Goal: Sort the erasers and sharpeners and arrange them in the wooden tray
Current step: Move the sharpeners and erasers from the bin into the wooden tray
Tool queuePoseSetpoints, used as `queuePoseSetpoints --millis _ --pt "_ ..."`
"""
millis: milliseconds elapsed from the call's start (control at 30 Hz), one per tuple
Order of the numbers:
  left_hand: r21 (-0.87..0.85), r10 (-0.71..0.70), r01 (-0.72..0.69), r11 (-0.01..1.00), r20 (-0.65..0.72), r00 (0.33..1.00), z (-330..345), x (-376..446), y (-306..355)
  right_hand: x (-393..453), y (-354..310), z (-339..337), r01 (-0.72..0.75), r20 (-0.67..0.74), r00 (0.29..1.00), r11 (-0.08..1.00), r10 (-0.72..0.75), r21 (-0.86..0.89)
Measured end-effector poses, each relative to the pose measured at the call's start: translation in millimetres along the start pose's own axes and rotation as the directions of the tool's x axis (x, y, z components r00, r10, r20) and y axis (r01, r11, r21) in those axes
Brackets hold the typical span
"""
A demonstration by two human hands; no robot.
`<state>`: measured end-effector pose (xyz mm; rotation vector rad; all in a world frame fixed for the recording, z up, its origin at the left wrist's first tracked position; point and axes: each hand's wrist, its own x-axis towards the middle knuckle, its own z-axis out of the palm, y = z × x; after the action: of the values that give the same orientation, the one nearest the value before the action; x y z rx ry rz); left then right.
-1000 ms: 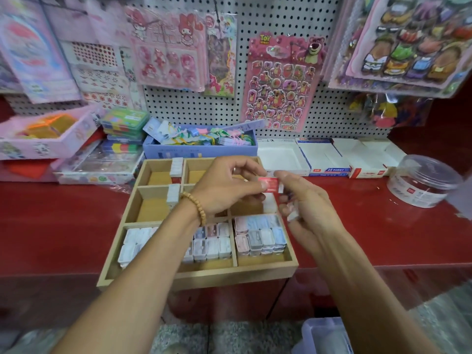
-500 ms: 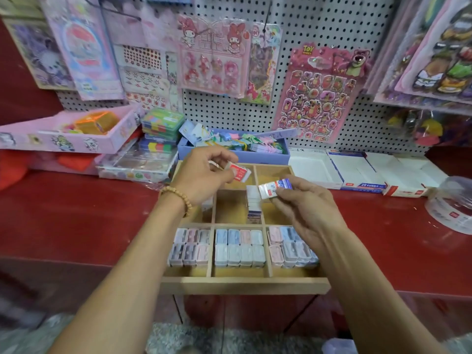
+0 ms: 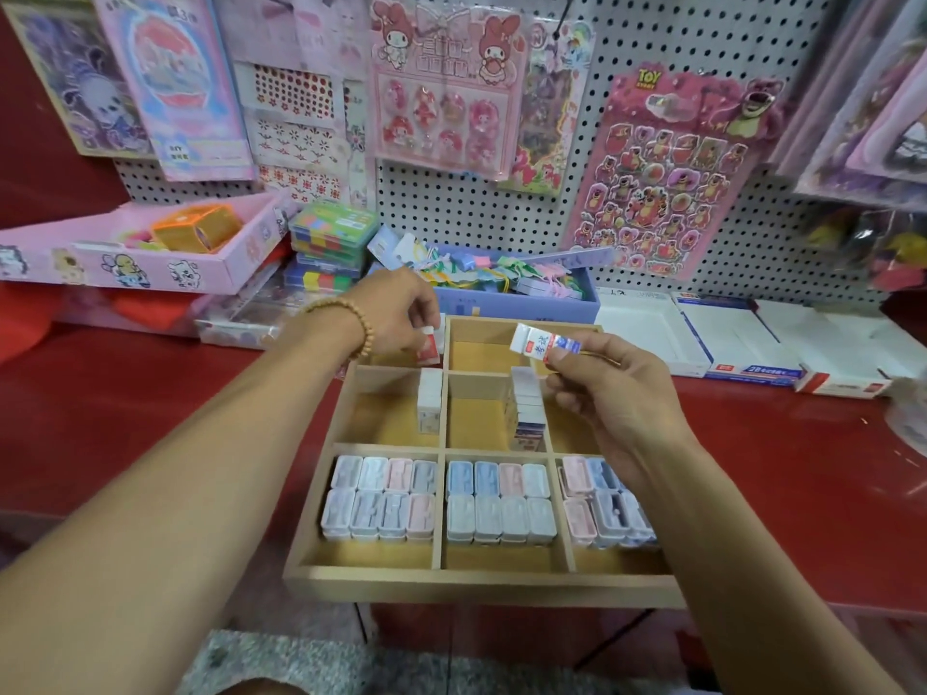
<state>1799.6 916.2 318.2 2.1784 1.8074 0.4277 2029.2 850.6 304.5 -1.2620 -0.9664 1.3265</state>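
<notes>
head | left hand (image 3: 396,313) fingers pinch red eraser (image 3: 430,346) at wooden tray (image 3: 481,584) upper-left cell | right hand (image 3: 612,393) fingers grip blue eraser (image 3: 544,342), frame centre | risk: wrist may topple eraser stack (image 3: 525,411)

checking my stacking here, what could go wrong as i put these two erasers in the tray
The tall eraser stack in the wooden tray stands right under the right hand; a nudge could topple it. The left hand sets its red eraser against a divider, where it may tip.

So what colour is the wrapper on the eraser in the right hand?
White with blue and red, on the small wrapped eraser; head view.
</notes>
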Motion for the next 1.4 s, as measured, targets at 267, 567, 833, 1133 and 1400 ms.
queuePoseSetpoints --millis 267,567,833,1133,1400 --pt "0.02 -0.006 0.007 1.0 -0.02 1.0 30 9 -5 2 4 -7 0.024 0.009 1.0 0.999 -0.024 0.022" --pt "-0.038 -0.022 0.02 0.999 -0.049 0.999 31 6 -11 2 9 -12 0.018 -0.005 1.0 1.0 -0.018 -0.004" --pt "-0.662 -0.029 -0.039 0.748 -0.092 0.995 14 -38 62 -20 0 -22 0.047 0.024 0.999 0.998 -0.048 0.041" --pt "-0.745 0.044 -0.068 0.663 -0.051 0.998 19 -71 114 -54 -3 -40 0.093 0.043 0.995 0.995 -0.092 -0.023" --pt "-0.141 0.145 -0.152 0.978 -0.055 0.988 26 -71 104 -69 3 -95 0.098 -0.06 0.992 0.967 -0.115 -0.235"
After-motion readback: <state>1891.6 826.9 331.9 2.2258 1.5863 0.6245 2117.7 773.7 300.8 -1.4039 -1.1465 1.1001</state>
